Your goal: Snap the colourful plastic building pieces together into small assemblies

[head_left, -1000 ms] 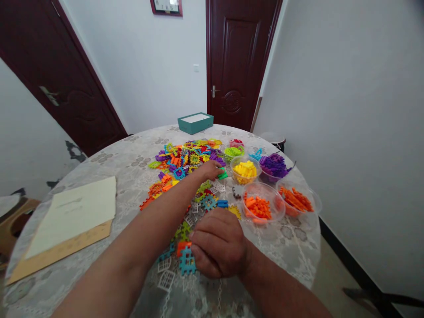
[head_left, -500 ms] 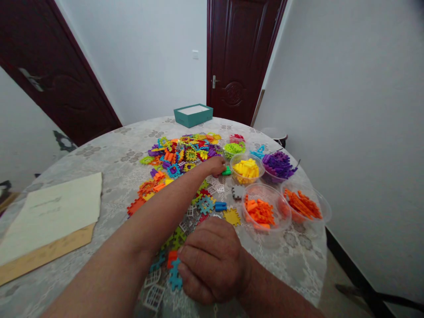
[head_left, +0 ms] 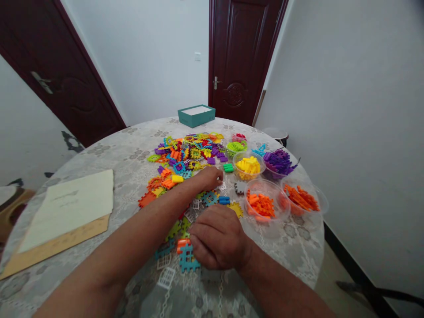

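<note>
Found left hand (head_left: 212,176) stretched out ahead of the right, fingers bent downward. Cannot confirm any grip there, with fingertips and palm largely hidden. Noted white lattice piece (head_left: 223,186) just under or beside those fingertips; cannot tell touching from apart.

Found right hand (head_left: 217,236) nearer the body, knuckles up, fingers curled in. Cannot tell, with palm turned away, whether clasping a piece or merely bent. Noted turquoise toothed piece (head_left: 188,259) on the tablecloth (head_left: 278,251), to the left of this hand, against or just beside the thumb, with orange piece (head_left: 182,245) touching or just beyond it.

Located green piece (head_left: 228,168) just beyond left fingertips, gray toothed piece (head_left: 240,187) to their right, blue piece (head_left: 224,200) between both hands, yellow toothed piece (head_left: 236,209) just beyond right knuckles. Logged heap of coloured pieces (head_left: 195,153) beyond the left hand, clear bowl (head_left: 282,198) of orange pieces to the right of both.

Hazards, by judgement: could drag loose pieces aside by sweeping the left forearm low across them. Could overlook lattice pieces, pale against pale cloth. Could tip the clear bowl by swinging the right forearm outward. Could scatter purple pieces (head_left: 280,163), heaped high beyond it, through any knock.
</note>
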### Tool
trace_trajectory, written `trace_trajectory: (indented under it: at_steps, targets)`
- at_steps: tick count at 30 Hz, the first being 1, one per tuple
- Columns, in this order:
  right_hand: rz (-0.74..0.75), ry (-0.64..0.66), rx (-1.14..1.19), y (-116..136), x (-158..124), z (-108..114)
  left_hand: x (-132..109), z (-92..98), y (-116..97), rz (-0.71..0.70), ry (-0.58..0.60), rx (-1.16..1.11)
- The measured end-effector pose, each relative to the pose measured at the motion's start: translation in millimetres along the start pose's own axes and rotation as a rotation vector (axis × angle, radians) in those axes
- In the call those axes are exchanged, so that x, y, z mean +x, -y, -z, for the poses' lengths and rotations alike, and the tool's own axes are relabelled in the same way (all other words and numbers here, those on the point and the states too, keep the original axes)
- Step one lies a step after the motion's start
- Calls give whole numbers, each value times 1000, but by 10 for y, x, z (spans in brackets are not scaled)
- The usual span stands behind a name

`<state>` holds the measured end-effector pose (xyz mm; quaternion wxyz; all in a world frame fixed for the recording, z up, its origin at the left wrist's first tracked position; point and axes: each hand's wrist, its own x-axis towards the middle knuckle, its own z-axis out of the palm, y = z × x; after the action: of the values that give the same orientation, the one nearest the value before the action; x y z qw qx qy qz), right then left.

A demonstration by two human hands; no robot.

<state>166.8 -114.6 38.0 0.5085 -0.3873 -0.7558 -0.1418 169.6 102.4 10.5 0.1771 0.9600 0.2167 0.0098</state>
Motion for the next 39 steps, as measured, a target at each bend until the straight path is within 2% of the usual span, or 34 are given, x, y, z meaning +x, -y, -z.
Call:
trace_trajectory:
  at_steps: [10, 14, 17, 19, 24, 27, 30, 34, 39]
  targets:
    - [-25, 8, -18, -62, -50, -65, -367, 126, 267, -34, 31, 24]
    - [-103, -6, -27, -159, -92, -43, -609, 197, 325, -38, -42, 15]
    - [-236, -32, -80, -285, -145, -39, -972, 320, 352, -40, -193, 12]
    - [-302, -16, -126, -373, -190, -61, -1291, 409, 357, 8, -283, 9]
    - [-381, 98, -159, -519, -305, -155, -2131, 505, 276, 186, -381, -109]
    - [-382, 145, -162, -558, -350, -190, -2503, 448, 169, 279, -383, -156]
    - [-388, 147, -164, -589, -383, -204, -2726, 329, 64, 310, -385, -183]
    - [-404, 118, -158, -619, -423, -222, -2841, 112, -28, 291, -376, -121]
    - [-409, 148, -168, -632, -455, -251, -2838, -204, -23, 287, -357, -11]
